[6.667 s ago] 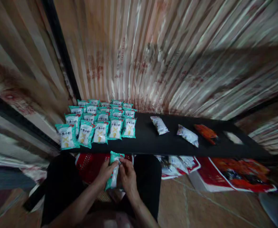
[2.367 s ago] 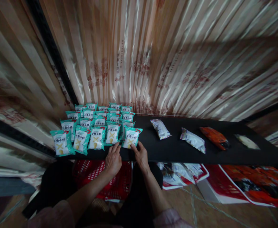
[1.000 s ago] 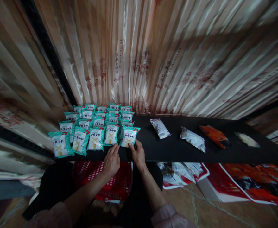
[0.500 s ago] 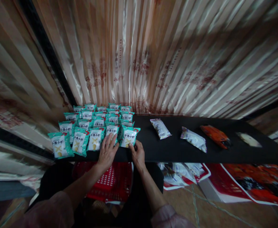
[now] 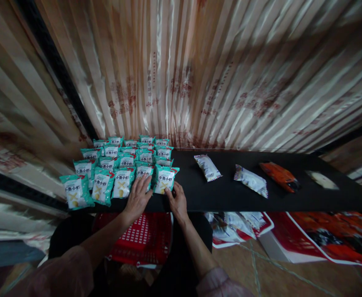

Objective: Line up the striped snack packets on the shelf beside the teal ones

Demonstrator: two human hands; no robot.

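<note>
Several rows of teal-and-white snack bags stand propped on the left part of the black tabletop [image 5: 196, 198]. My left hand [image 5: 137, 199] lies with stretched fingers on the lower front of a snack bag [image 5: 144, 170], second from the right in the front row. At the right end of that row, a snack bag [image 5: 165, 178] leans back, and my right hand [image 5: 177, 201] grips its lower right corner. The right thumb presses on the bag's front, with the fingers curled beside its edge. My left fingertips partly cover their bag.
To the right lie two white packets [image 5: 208, 168] [image 5: 250, 181], an orange packet [image 5: 280, 176] and a pale flat packet [image 5: 322, 180]. Below the tabletop are a red basket [image 5: 146, 237], a basket of white packets [image 5: 238, 222] and one of orange packets [image 5: 338, 231]. A curtain [image 5: 181, 74] hangs behind.
The whole view has shifted slightly. Both hands stay at the same two front-row snack bags, and the bags keep their arrangement.
</note>
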